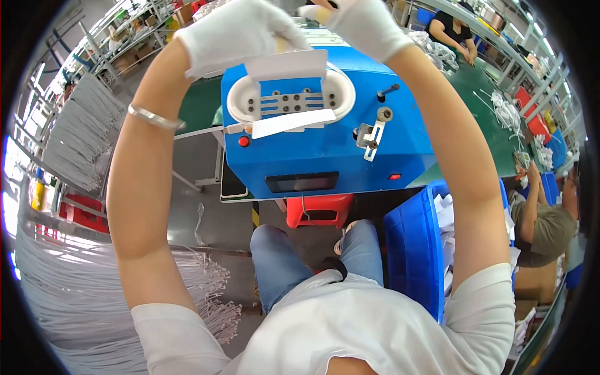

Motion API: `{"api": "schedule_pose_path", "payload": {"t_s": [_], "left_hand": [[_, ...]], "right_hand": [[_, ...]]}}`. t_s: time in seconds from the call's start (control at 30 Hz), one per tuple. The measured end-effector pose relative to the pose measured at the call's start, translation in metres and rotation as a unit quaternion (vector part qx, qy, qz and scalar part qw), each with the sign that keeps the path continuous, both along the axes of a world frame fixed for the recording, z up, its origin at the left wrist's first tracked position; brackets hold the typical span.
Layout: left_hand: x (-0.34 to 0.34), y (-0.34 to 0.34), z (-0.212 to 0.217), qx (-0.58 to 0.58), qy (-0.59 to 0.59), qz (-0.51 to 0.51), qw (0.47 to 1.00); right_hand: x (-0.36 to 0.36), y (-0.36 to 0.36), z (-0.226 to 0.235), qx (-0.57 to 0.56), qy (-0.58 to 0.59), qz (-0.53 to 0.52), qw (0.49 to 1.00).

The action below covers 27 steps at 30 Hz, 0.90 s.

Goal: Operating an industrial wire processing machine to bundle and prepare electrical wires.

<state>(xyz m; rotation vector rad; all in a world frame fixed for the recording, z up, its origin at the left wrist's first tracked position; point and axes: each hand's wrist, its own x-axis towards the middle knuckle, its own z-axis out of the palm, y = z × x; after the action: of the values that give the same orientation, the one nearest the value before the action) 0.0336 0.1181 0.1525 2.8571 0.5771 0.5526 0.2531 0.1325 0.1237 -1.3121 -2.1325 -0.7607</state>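
Note:
My left hand point(240, 32), in a white glove, is raised above the far left of a blue benchtop machine point(369, 165). Its fingers curl toward the right; what they hold, if anything, cannot be made out. Opposite it, my right hand point(370, 28), also gloved, is bent inward with its fingers closed, partly cut off by the upper edge. Below both hands sits a white oval holder point(240, 103) with a slotted metal plate point(294, 100) inside. A white flap point(284, 65) stands at its back, and a white strip point(294, 123) lies across its front.
The machine carries a metal bracket point(373, 134), black peg point(389, 92), red button point(244, 142) and dark display point(302, 182). A blue bin point(409, 250) of white pieces stands right, a red stool point(320, 209) below. White cables point(125, 300) hang left. Co-workers point(544, 215) sit right.

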Motion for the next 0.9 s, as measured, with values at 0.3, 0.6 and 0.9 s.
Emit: {"api": "schedule_pose_path", "payload": {"t_s": [0.3, 0.6, 0.9], "left_hand": [[-0.063, -0.03, -0.018, -0.059, -0.071, 0.098, 0.991], [-0.031, -0.048, -0.064, 0.196, -0.194, 0.175, 0.945], [-0.021, -0.039, -0.074, 0.223, -0.239, 0.102, 0.94]], "right_hand": [[-0.033, -0.101, -0.015, 0.086, -0.101, 0.171, 0.976], [-0.043, -0.092, -0.017, -0.042, -0.106, 0.062, 0.992], [-0.009, -0.04, -0.027, -0.368, 0.168, 0.088, 0.911]]}}
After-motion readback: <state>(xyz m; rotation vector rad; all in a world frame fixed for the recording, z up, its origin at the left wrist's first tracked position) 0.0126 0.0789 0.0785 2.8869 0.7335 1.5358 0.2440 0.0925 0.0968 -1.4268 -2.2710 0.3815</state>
